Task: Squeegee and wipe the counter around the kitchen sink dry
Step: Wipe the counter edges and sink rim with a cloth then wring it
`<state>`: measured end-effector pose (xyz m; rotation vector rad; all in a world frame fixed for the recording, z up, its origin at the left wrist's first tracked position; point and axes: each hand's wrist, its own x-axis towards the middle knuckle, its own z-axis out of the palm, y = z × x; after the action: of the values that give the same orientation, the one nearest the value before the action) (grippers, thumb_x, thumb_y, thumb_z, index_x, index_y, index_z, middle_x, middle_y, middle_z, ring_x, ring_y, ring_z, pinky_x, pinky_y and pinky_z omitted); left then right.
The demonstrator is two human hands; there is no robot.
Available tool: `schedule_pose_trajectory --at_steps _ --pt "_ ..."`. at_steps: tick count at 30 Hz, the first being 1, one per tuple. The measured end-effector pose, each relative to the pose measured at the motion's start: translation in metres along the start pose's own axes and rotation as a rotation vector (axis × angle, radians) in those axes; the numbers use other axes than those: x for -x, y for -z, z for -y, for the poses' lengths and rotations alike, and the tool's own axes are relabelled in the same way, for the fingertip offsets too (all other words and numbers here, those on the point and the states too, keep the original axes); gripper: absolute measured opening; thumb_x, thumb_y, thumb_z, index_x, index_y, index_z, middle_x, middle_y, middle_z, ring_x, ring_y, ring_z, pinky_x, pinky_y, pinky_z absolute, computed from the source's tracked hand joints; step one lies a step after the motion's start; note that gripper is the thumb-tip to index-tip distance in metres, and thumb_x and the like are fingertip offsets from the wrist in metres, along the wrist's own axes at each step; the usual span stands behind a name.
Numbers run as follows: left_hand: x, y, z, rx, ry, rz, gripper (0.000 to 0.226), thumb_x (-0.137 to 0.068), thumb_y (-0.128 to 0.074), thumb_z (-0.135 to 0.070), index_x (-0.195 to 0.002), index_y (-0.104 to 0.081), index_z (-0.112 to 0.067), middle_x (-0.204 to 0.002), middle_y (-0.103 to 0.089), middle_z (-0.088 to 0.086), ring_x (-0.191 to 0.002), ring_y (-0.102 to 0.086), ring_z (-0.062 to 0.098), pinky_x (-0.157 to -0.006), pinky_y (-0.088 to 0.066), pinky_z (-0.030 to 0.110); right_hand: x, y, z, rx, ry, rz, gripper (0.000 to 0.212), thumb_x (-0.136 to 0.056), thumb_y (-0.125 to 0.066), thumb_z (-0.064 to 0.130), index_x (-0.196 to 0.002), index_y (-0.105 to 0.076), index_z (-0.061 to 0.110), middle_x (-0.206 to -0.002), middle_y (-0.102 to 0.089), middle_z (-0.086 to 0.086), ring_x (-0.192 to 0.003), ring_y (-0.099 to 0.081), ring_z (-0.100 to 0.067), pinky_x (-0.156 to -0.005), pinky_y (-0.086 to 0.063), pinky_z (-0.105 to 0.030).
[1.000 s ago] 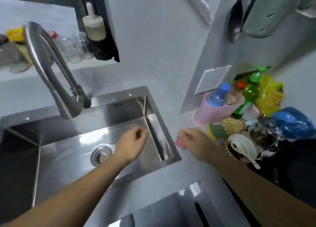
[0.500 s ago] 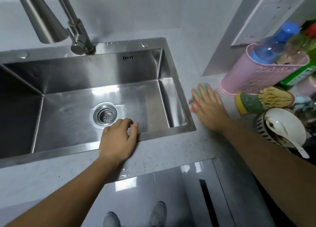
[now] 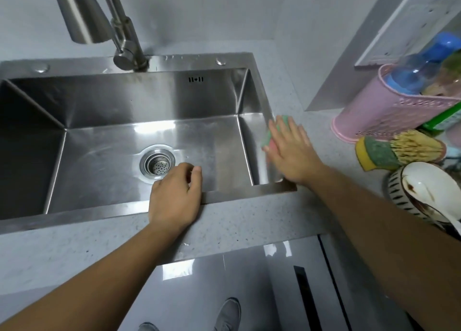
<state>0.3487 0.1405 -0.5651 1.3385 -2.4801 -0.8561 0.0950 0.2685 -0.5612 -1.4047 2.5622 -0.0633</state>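
Right hand slides left off counter onto right rim of sink. Fingers now flat rather than curled, pressing green-pink pad, probably a sponge, edges blurred. Left hand drops from over basin to near rim, fingers curling over edge.

Green-pink sponge flat on sink rim

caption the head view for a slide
Right hand presses green pad on sink rim; left hand grips the front edge
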Motion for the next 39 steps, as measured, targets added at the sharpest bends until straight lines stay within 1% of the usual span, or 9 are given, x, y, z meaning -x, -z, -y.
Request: schedule_pose_trajectory --at_steps 5,14,19,21,25,28,32,35,39 --pt "-0.002 -0.006 0.002 -0.100 -0.079 0.044 0.042 -0.102 -0.029 -0.050 -0.106 -0.061 -0.023 -0.106 -0.067 0.001 -0.098 -0.061 0.028 -0.092 -0.042 0.041 -0.055 0.003 -0.001 -0.012 -0.018 -0.017 0.061 -0.104 -0.015 0.046 -0.159 0.000 0.023 -0.167 0.008 -0.003 -0.152 0.015 -0.023 -0.123 0.008 -0.044" --pt "-0.002 -0.005 0.003 -0.089 -0.095 0.055 0.046 -0.102 -0.027 -0.051 -0.109 -0.061 -0.022 -0.105 -0.066 0.002 -0.097 -0.061 0.027 -0.095 -0.040 0.042 0.053 -0.006 -0.021 -0.205 0.184 -0.054 0.055 -0.100 -0.029 0.020 -0.155 -0.027 0.014 -0.164 -0.020 -0.003 -0.153 -0.008 -0.018 -0.125 -0.007 -0.043" --pt "-0.001 -0.003 0.003 -0.020 -0.104 0.034 0.044 -0.101 -0.028 -0.052 -0.107 -0.062 -0.023 -0.105 -0.068 -0.001 -0.093 -0.061 0.023 -0.094 -0.043 0.042 0.044 0.003 -0.007 -0.314 0.075 -0.063 0.068 -0.094 -0.040 -0.004 -0.157 -0.021 0.015 -0.164 -0.015 -0.002 -0.147 0.000 -0.004 -0.120 0.005 -0.024" --pt "0.000 -0.002 0.002 0.049 -0.106 0.022 0.042 -0.101 -0.030 -0.051 -0.107 -0.062 -0.024 -0.104 -0.067 -0.003 -0.091 -0.060 0.021 -0.094 -0.044 0.043 0.073 -0.004 0.002 -0.324 0.111 -0.065 0.068 -0.093 -0.037 -0.002 -0.156 -0.023 0.017 -0.164 -0.014 0.000 -0.148 0.003 -0.002 -0.120 0.005 -0.022" --pt "0.004 0.005 0.008 0.287 -0.147 0.019 0.038 -0.099 -0.035 -0.049 -0.107 -0.062 -0.023 -0.105 -0.065 -0.005 -0.098 -0.058 0.018 -0.095 -0.046 0.044 0.131 -0.020 0.031 -0.358 0.187 -0.035 0.082 -0.078 -0.046 0.005 -0.156 -0.022 0.013 -0.165 -0.020 -0.005 -0.153 -0.011 -0.019 -0.124 -0.014 -0.049" --pt "0.008 0.027 0.026 0.484 -0.211 0.005 0.031 -0.101 -0.042 -0.036 -0.109 -0.064 -0.016 -0.108 -0.065 -0.001 -0.103 -0.057 0.015 -0.098 -0.045 0.037 0.133 -0.022 0.060 -0.341 0.169 -0.054 0.078 -0.086 -0.049 0.025 -0.156 -0.018 0.010 -0.162 -0.025 -0.009 -0.151 -0.020 -0.025 -0.119 -0.023 -0.057" --pt "0.016 0.077 0.090 0.237 -0.260 -0.082 0.028 -0.100 -0.045 -0.029 -0.111 -0.065 -0.014 -0.110 -0.066 0.003 -0.104 -0.058 0.021 -0.094 -0.044 0.039 0.127 -0.039 0.140 -0.122 0.127 -0.027 0.072 -0.098 -0.023 0.050 -0.158 -0.009 0.014 -0.167 -0.007 -0.006 -0.154 0.001 -0.021 -0.124 -0.010 -0.049" --pt "0.022 0.109 0.151 -0.096 -0.192 -0.068 0.037 -0.100 -0.039 -0.036 -0.114 -0.065 -0.013 -0.115 -0.066 0.008 -0.107 -0.060 0.032 -0.097 -0.039 0.044 0.116 -0.056 0.227 -0.033 0.275 -0.039 0.071 -0.098 -0.023 0.051 -0.157 -0.018 0.011 -0.166 -0.014 -0.008 -0.154 -0.005 -0.027 -0.122 -0.012 -0.050" --pt "0.026 0.130 0.199 -0.283 -0.104 -0.052 0.048 -0.100 -0.030 -0.043 -0.116 -0.066 -0.016 -0.122 -0.067 0.005 -0.116 -0.058 0.028 -0.113 -0.029 0.047 0.104 -0.066 0.302 0.036 0.445 -0.052 0.067 -0.101 -0.025 0.052 -0.158 -0.018 0.015 -0.167 -0.013 -0.003 -0.154 -0.001 -0.026 -0.124 -0.005 -0.047"
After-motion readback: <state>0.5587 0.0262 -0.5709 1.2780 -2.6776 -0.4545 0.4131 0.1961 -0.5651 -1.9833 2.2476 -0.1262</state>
